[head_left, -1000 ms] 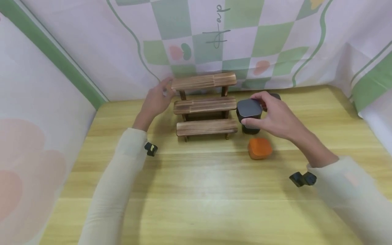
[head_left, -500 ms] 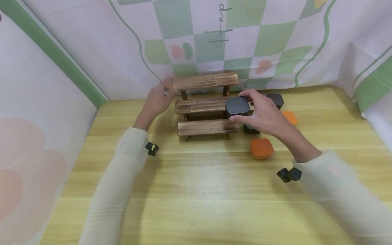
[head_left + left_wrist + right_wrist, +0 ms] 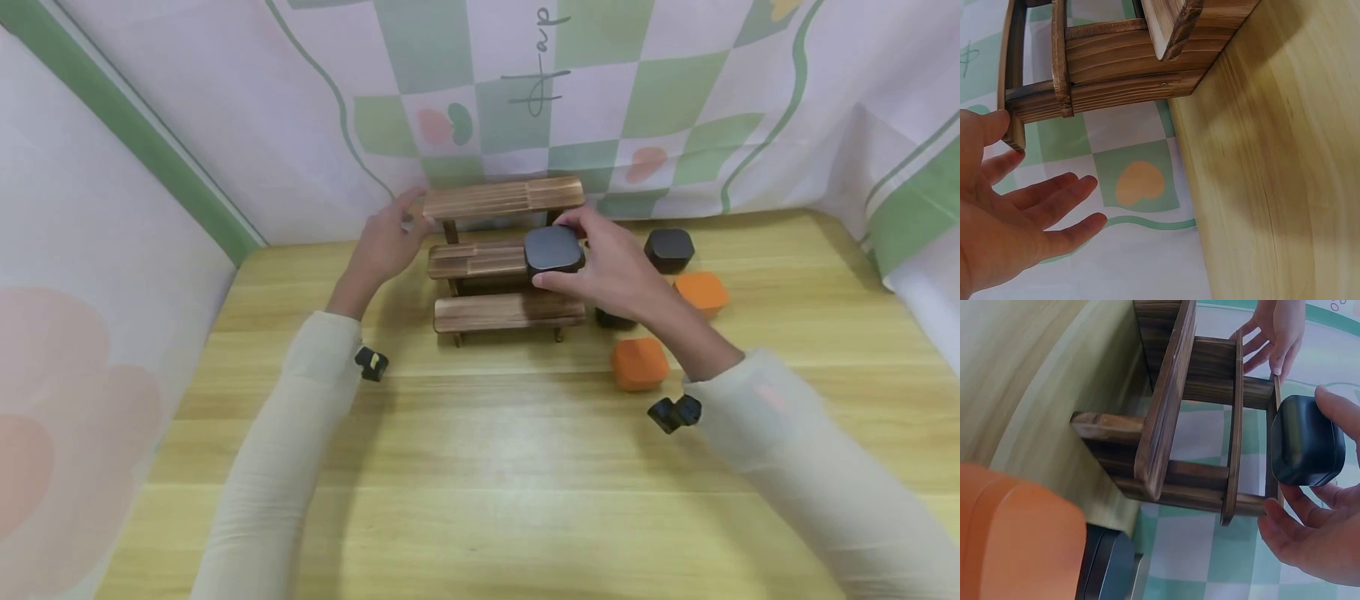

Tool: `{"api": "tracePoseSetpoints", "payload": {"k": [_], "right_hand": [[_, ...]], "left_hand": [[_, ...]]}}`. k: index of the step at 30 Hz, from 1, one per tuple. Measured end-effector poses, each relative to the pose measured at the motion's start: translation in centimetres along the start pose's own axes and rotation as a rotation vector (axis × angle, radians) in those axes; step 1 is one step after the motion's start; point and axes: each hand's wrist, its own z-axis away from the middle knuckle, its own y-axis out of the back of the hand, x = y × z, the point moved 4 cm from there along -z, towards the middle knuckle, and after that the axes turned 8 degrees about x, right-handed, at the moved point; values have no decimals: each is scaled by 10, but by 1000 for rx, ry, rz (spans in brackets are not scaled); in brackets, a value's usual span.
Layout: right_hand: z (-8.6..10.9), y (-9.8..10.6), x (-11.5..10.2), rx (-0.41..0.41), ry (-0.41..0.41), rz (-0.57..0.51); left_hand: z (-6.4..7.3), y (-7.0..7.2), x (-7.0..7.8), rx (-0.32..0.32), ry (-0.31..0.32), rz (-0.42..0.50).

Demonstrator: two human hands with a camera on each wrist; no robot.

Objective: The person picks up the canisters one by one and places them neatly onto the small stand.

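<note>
A three-step wooden display shelf (image 3: 506, 312) stands at the back of the table, against the printed cloth. My left hand (image 3: 386, 242) pinches the left end of its top step; in the left wrist view the thumb and index finger meet at that end, the other fingers spread apart. My right hand (image 3: 626, 267) grips a small black box (image 3: 552, 248) with rounded corners and a flat lid, between thumb and fingers. From the head this box overlaps the right part of the middle step. The right wrist view shows the black box (image 3: 1307, 440) near the top step, held by its sides.
To the shelf's right stand an orange box (image 3: 640, 364), another orange box (image 3: 701, 293) and a black box (image 3: 670, 250). A further black box (image 3: 615, 319) is partly hidden under my right hand. Checkered cloth (image 3: 510, 75) hangs behind the wooden table (image 3: 495, 467).
My right hand has carried the black box leftward from beside the shelf to over its right part, uncovering boxes behind. My left hand has stayed at the top step's end.
</note>
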Motion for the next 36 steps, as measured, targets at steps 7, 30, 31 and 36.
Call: {"api": "tracePoseSetpoints", "payload": {"k": [7, 30, 31, 36], "right_hand": [[-8, -4, -11, 24, 58, 27], [-24, -12, -26, 56, 55, -9], [-25, -12, -27, 57, 56, -7], [-32, -14, -34, 67, 58, -21]], "left_hand": [[0, 0, -2, 2, 11, 17], [0, 0, -5, 9, 13, 89], [0, 0, -5, 10, 12, 88], [-1, 0, -6, 10, 7, 92]]}}
